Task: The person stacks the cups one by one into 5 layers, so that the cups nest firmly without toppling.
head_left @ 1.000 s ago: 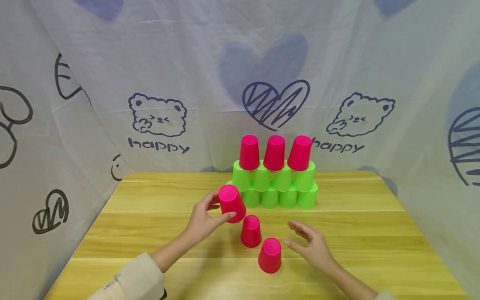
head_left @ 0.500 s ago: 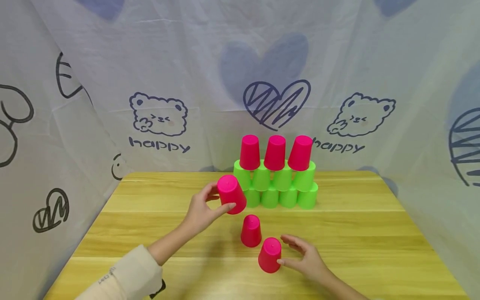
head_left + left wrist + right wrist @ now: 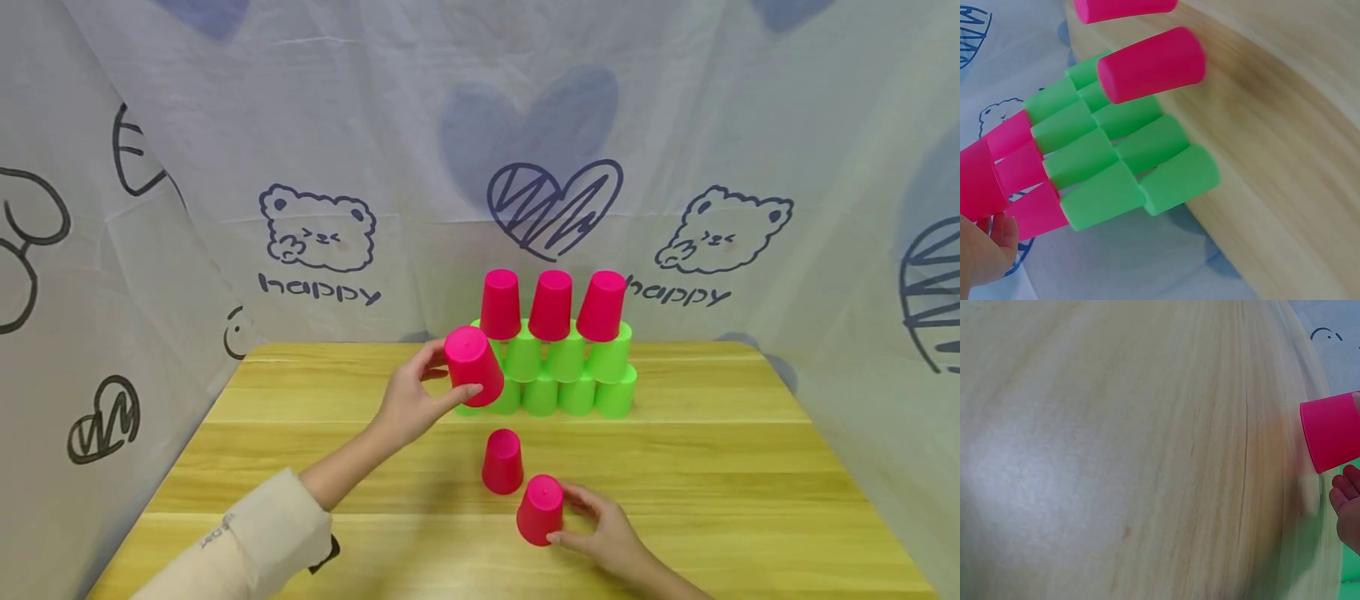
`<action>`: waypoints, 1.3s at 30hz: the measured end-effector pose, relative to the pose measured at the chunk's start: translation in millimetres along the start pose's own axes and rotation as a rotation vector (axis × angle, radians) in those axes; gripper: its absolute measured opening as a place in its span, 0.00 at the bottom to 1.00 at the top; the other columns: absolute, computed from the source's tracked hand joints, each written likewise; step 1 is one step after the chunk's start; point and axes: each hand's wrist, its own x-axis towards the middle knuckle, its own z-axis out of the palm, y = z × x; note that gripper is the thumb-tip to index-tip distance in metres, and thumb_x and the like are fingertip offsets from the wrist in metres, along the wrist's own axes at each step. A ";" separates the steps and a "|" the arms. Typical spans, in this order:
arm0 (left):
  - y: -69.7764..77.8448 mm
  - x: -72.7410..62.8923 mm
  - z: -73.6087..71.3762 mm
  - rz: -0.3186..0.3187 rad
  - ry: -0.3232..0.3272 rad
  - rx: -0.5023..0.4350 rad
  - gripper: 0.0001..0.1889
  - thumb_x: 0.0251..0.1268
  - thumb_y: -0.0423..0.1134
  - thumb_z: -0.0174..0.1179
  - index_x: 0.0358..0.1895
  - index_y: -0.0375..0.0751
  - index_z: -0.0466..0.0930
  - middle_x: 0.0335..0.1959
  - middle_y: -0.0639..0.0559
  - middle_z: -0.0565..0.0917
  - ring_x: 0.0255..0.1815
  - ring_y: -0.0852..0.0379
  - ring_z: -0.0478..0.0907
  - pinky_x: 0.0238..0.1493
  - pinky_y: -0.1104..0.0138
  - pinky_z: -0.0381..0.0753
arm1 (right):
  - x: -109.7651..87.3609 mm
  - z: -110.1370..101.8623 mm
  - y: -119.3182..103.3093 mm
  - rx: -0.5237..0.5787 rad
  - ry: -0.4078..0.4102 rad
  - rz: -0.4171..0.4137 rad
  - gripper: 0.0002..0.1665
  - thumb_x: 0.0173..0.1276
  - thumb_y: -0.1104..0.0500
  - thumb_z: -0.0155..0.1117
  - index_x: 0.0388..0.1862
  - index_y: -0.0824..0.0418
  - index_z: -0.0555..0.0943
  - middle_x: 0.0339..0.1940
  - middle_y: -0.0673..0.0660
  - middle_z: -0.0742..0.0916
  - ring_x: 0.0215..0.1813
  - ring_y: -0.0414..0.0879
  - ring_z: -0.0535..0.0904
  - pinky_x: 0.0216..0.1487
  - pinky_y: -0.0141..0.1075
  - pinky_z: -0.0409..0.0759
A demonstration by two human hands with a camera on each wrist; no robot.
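Observation:
My left hand [image 3: 407,402] holds a pink cup [image 3: 476,363] upside down in the air, thumb on its near side and fingers behind. This cup overlaps the left end of the stack of green cups [image 3: 566,354] in the head view. My right hand [image 3: 613,537] grips the front pink cup [image 3: 538,510], which stands upside down on the table; the thumb lies at its lower side and the fingers reach behind. Another upturned pink cup [image 3: 502,461] stands just behind it. At the right wrist view's edge, a pink cup [image 3: 1333,432] shows with fingers [image 3: 1346,495] close below it.
Two rows of green cups stand toward the back of the wooden table [image 3: 712,467], topped by three pink cups [image 3: 551,305]. Behind the table hangs a white curtain [image 3: 427,133] with printed bears and hearts.
My left hand has raised its pink cup toward the stack. The right hand has moved left and down to the front pink cup and closed its fingers round it.

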 end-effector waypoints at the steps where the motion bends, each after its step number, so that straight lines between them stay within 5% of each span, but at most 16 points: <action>1: 2.5 2.2 -0.6 0.009 0.001 -0.002 0.28 0.49 0.32 0.69 0.55 0.34 0.71 0.48 0.41 0.81 0.49 0.47 0.78 0.51 0.55 0.80 | -0.4 0.3 0.3 -0.005 -0.008 -0.005 0.34 0.49 0.62 0.74 0.55 0.73 0.74 0.52 0.69 0.81 0.49 0.26 0.75 0.54 0.31 0.78; 10: 24.9 26.6 -9.1 -0.006 0.004 -0.004 0.27 0.50 0.34 0.68 0.55 0.34 0.71 0.48 0.40 0.81 0.49 0.47 0.78 0.50 0.57 0.80 | -0.3 3.4 1.8 0.010 -0.031 -0.018 0.34 0.51 0.61 0.73 0.55 0.74 0.73 0.52 0.70 0.81 0.50 0.26 0.75 0.55 0.32 0.78; 17: 31.9 39.9 -11.7 -0.076 -0.013 -0.006 0.27 0.51 0.36 0.68 0.56 0.35 0.71 0.49 0.40 0.80 0.51 0.47 0.77 0.52 0.55 0.80 | 0.5 4.5 2.0 0.034 -0.028 0.010 0.34 0.51 0.61 0.73 0.55 0.75 0.72 0.52 0.71 0.80 0.50 0.26 0.75 0.55 0.31 0.78; 39: 49.5 78.1 -11.5 -0.097 0.016 -0.010 0.28 0.53 0.37 0.66 0.58 0.35 0.69 0.51 0.40 0.79 0.51 0.46 0.76 0.53 0.59 0.78 | 4.7 11.5 0.5 0.096 -0.044 0.076 0.35 0.51 0.62 0.73 0.56 0.74 0.72 0.54 0.71 0.79 0.51 0.26 0.75 0.55 0.21 0.73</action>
